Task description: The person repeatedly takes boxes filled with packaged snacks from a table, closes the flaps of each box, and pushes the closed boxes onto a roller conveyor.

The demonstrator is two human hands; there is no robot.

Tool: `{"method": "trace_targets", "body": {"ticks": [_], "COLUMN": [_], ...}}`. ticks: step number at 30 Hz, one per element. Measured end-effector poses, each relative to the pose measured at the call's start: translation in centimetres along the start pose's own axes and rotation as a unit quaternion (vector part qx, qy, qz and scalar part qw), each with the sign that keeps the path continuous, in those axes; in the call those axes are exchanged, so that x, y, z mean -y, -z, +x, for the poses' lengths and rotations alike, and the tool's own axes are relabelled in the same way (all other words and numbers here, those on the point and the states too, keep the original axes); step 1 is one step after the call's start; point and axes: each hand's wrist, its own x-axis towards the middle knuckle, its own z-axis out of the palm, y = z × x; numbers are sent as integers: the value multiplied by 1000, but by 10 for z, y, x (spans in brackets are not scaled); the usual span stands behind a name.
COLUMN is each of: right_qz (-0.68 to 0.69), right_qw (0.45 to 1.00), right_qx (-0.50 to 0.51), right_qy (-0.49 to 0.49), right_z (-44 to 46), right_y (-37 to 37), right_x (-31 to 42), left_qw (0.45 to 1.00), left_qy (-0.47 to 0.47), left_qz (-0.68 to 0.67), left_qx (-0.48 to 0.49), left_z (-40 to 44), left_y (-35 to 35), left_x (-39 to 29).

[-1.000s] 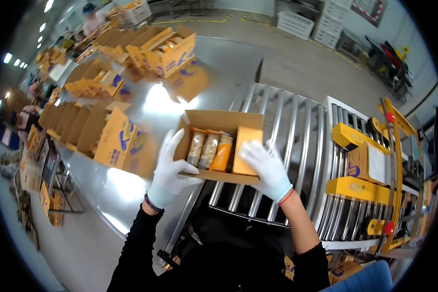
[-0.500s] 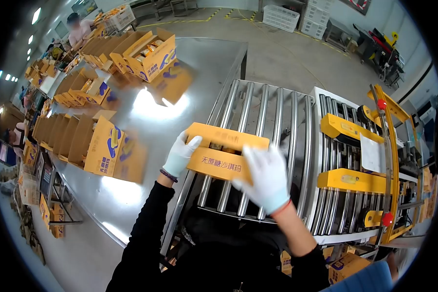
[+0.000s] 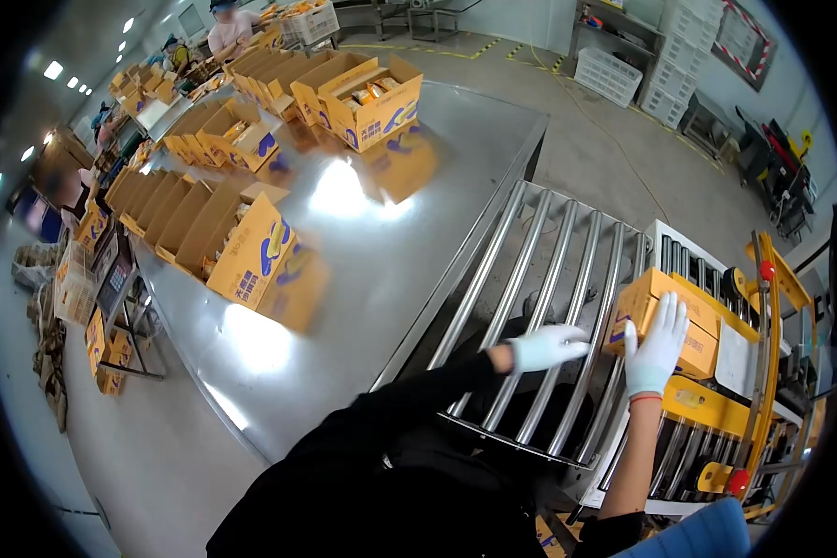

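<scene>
A yellow carton [image 3: 700, 338] sits at the entry of the yellow-railed roller machine, its top flaps folded down with a seam showing. My right hand [image 3: 656, 349], in a white glove, lies flat against the carton's near side with fingers stretched out. Over the bare rollers [image 3: 530, 372] to the left is my left hand [image 3: 549, 349], also gloved. Its fingers point toward the carton, extended and apart from it, holding nothing.
On the steel table [image 3: 391, 242] stand rows of open cartons [image 3: 251, 246] with wrapped packs inside. The machine's yellow frame [image 3: 763, 363] with red knobs rises at the right. White crates [image 3: 607, 76] are stacked at the back. A person [image 3: 230, 33] is at the far table.
The carton has moved right, from between my hands over the rollers to the machine's entry, and its flaps now lie down. My left hand has let go. The view has shifted.
</scene>
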Motion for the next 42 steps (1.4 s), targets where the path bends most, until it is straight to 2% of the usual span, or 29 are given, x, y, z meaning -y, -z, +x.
{"method": "trace_targets", "body": {"ticks": [3, 6, 9, 10, 11, 12, 13, 14, 16, 17, 19, 20, 22, 24, 25, 26, 27, 28, 30, 31, 32, 34, 35, 36, 37, 38, 40, 41, 42], "right_qz": [4, -11, -17, -25, 18, 62, 202, 337, 347, 355, 364, 362, 370, 368, 344, 319, 323, 352, 437, 450, 447, 508, 542, 399, 319, 237, 197, 260, 320], "right_qw": [999, 999, 998, 998, 998, 997, 978, 938, 935, 924, 896, 885, 875, 879, 884, 888, 891, 881, 843, 831, 833, 764, 781, 872, 911, 942, 963, 953, 936], "right_qx": [-29, -17, -31, -18, -48, -23, -47, -68, 16, 48, 70, 78, 77, 83, 76, 69, 69, 63, 92, 102, 103, 351, 262, 35, 5, -25, -22, 22, 65], "right_qy": [-16, -28, -46, -49, -21, -27, -30, -37, 74, 133, 243, 282, 302, 291, 306, 324, 310, 310, 301, 310, 308, 190, 164, 280, 260, 238, 181, 157, 131], "right_z": [-13, -16, -21, -22, -23, -22, -24, -30, -31, -30, -30, -27, -29, -44, -46, -45, -43, -43, -33, -27, -16, 2, 2, 12, 20, 25, 22, 8, -8], "right_y": [-6, -11, -11, -7, -13, 0, 3, 6, 34, 47, 71, 85, 100, 68, 57, 51, 63, 62, 66, 66, 65, 63, 67, 63, 70, 82, 95, 97, 98], "right_x": [-18, -30, -38, -40, -46, -33, -10, 16, 70, 98, 141, 157, 174, 178, 168, 157, 158, 157, 150, 147, 142, 132, 137, 143, 145, 146, 151, 153, 154], "left_qw": [949, 758, 548, 510, 505, 545, 579, 629, 699, 747, 890, 936, 796, 785, 892, 884, 891, 896, 945, 975, 978, 899, 899, 868, 827, 827, 872, 903, 901], "left_qy": [-24, 51, 207, 312, 315, 414, 504, 409, 350, 252, 195, 83, 73, 98, 154, 198, 164, 167, 17, 11, 35, 35, 33, -9, -51, -51, -8, 53, 55], "left_qz": [157, 387, 561, 581, 578, 532, 476, 519, 501, 488, 263, 87, 382, 396, 61, -280, -210, -209, -69, -25, 96, 425, 425, 463, 495, 496, 249, 115, 120], "left_qx": [-272, -522, -584, -552, -558, -498, -429, -410, -372, -375, -316, -332, -464, -467, -420, -317, -368, -355, -320, -219, -180, -103, -101, -181, -260, -259, -422, -411, -413], "left_z": [-95, -224, -356, -377, -381, -383, -383, -379, -322, -302, -262, -252, -238, -233, -232, -227, -217, -205, -192, -184, -171, -118, -104, -91, -82, -79, -82, -88, -94], "left_y": [88, 191, 272, 279, 283, 290, 295, 299, 272, 257, 230, 218, 209, 212, 215, 214, 200, 193, 177, 180, 176, 175, 168, 161, 158, 157, 154, 159, 166], "left_x": [5, 27, 47, 27, 19, 12, 8, 17, -11, -12, -48, -51, -33, -10, -8, -7, -18, -33, -62, -61, -66, -52, -40, -27, -16, -4, 15, 20, 26]}}
